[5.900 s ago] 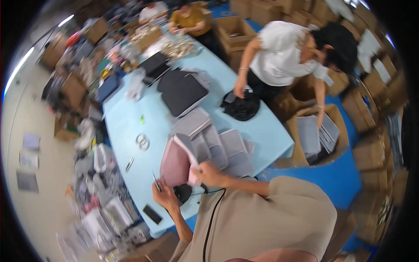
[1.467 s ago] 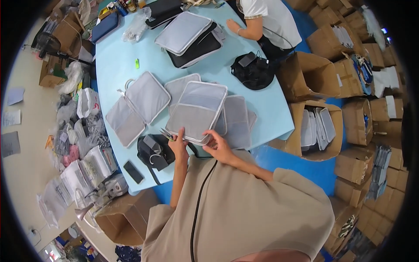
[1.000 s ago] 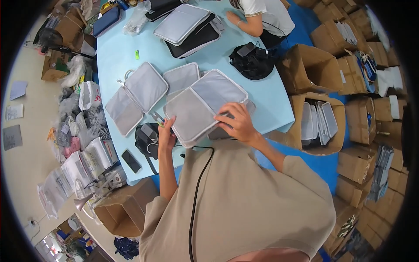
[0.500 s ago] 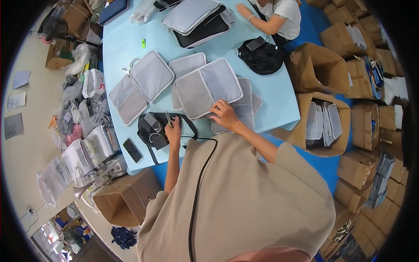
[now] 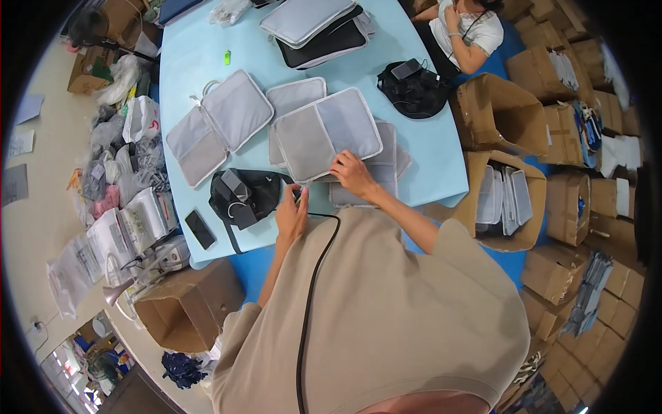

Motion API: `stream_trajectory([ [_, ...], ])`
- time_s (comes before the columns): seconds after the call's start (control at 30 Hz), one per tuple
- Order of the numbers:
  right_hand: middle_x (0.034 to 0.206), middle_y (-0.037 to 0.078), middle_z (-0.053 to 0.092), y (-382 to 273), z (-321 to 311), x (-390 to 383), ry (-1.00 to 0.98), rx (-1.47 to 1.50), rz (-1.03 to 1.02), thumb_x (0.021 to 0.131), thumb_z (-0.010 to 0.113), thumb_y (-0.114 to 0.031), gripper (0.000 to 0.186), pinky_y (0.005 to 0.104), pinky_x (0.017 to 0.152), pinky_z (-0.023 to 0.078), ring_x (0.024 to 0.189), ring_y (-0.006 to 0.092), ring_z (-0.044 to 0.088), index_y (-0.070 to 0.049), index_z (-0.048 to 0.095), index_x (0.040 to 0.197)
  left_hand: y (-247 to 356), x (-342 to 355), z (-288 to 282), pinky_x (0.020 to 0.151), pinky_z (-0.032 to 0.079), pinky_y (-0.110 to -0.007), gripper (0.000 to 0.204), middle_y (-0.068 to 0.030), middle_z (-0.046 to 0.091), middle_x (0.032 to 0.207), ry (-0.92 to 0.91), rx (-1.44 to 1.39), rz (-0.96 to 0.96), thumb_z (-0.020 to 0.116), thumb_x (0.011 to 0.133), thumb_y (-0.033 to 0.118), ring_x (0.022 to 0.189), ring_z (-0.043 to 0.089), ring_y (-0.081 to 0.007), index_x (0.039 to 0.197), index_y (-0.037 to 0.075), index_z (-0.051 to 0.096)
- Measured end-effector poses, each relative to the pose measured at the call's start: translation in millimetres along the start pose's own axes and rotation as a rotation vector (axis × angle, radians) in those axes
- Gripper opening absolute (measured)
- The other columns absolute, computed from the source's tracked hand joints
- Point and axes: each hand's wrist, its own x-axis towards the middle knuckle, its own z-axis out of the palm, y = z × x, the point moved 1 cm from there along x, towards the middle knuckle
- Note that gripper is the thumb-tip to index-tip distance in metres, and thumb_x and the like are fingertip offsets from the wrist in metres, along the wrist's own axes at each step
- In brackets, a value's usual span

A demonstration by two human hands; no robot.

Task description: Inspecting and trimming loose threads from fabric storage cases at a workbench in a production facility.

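A grey zip pouch (image 5: 329, 134) with pale piping lies on top of other pouches at the near side of the table. My right hand (image 5: 354, 174) pinches its near edge, thumb and fingers closed on it. My left hand (image 5: 292, 214) is closed around thread snips, mostly hidden in the fingers, at the pouch's near left corner. Below it lie more grey pouches (image 5: 394, 152). To the left an opened grey pouch (image 5: 238, 110) is spread flat. A black cap (image 5: 258, 193) with small dark devices on it sits just left of my left hand.
A phone (image 5: 199, 229) lies at the table's near left edge. Stacked pouches (image 5: 324, 52) and another black cap (image 5: 412, 93) are farther back, with a green lighter-like item (image 5: 227, 57). Cardboard boxes (image 5: 510, 200) stand on the right. A person (image 5: 465, 41) sits at the far right.
My left hand has moved right, from over the black cap to the pouch's near corner, carrying the snips. My right hand keeps its hold. The other person has drawn their arm off the table.
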Motion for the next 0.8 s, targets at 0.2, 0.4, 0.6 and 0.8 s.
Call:
stream_trajectory([
  [0.2,0.101,0.006,0.060,-2.6,-0.1,4.8,-0.073,-0.074,0.002,0.088,0.071,-0.010,0.006,0.0400,0.092,0.051,0.107,0.0266,0.057,-0.006,0.069,0.090,4.6,13.4,16.2,0.060,0.048,-0.049,0.034,-0.0176,0.066,0.068,0.007,0.107,0.219,0.065,0.102,0.043,0.066,0.067,-0.0394,0.118,0.013,0.062],
  [0.4,0.099,0.007,0.059,0.9,2.1,10.8,-0.142,-0.006,0.035,0.089,0.069,-0.006,0.003,0.0410,0.086,0.051,0.103,0.0288,0.057,-0.005,0.067,0.090,2.6,23.3,33.1,0.059,0.050,-0.047,0.032,-0.0172,0.068,0.070,0.041,0.126,0.328,0.070,0.099,0.040,0.066,0.068,-0.0383,0.114,0.013,0.063],
  [0.6,0.097,0.008,0.058,7.4,4.8,18.5,-0.244,0.038,0.094,0.091,0.068,-0.008,0.003,0.0417,0.085,0.050,0.101,0.0296,0.056,-0.007,0.066,0.090,-2.1,26.4,41.0,0.058,0.049,-0.049,0.030,-0.0175,0.068,0.071,0.019,0.157,0.301,0.071,0.098,0.039,0.068,0.069,-0.0384,0.111,0.012,0.064],
  [0.8,0.096,0.007,0.058,9.8,7.5,15.8,-0.239,0.029,0.104,0.093,0.067,-0.012,0.008,0.0424,0.085,0.050,0.101,0.0293,0.056,-0.009,0.065,0.087,1.6,26.6,43.0,0.058,0.048,-0.050,0.028,-0.0189,0.068,0.074,-0.011,0.135,0.277,0.070,0.099,0.037,0.070,0.068,-0.0413,0.108,0.011,0.065],
])
